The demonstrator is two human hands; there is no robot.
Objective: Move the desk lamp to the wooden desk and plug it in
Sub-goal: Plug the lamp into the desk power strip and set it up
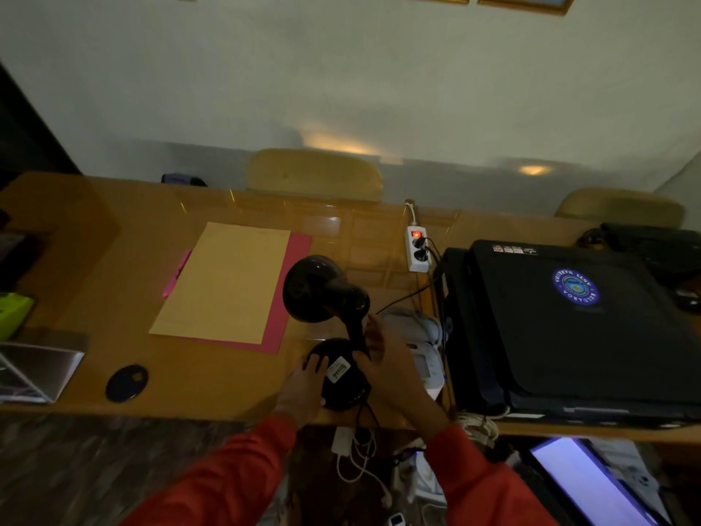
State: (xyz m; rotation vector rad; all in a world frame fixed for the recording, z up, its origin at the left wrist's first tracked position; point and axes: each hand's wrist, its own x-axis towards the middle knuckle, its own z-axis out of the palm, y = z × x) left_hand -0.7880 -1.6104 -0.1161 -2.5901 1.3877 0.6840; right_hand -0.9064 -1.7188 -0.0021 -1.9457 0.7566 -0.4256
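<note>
Both hands, left hand (303,389) and right hand (390,368), touch the black desk lamp (333,324) on the wooden desk (113,267).

dim, soft frame; warm glow patches on wall (341,89); glare on desk (113,229); edges bowed by wide-angle lens.

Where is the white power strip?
The power strip lies on the wooden desk, toward the back, just beyond the black lamp and left of the black printer.
</note>
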